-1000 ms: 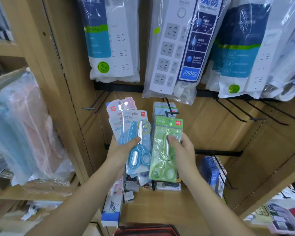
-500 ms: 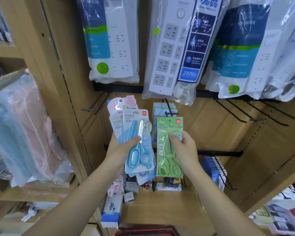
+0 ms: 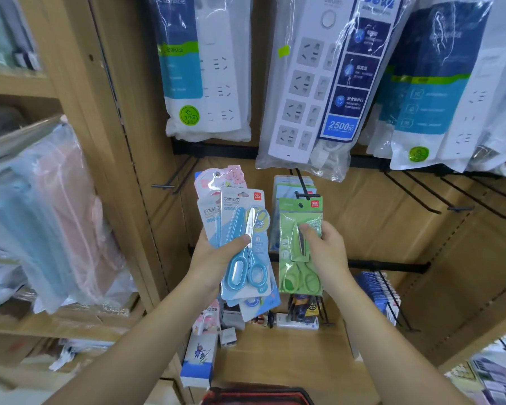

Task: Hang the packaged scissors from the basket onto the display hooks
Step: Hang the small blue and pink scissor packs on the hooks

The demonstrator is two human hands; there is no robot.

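Left of the display hook [image 3: 303, 187], the left hand [image 3: 214, 255] grips a fan of at least 3 scissor packs [image 3: 243, 244]. Its thumb is clamped across the blue pair on top, likely to keep the spare stock close. Directly under the hook's tip, the green scissor pack [image 3: 300, 249] stands upright with its hang hole just beneath the crossbar. I judge it is being lined up for threading. Just right of and below the hook, the right hand [image 3: 329, 252] pinches this 1 pack at mid-height, leaving its top free. Well below the hook is the basket [image 3: 257, 397] rim.
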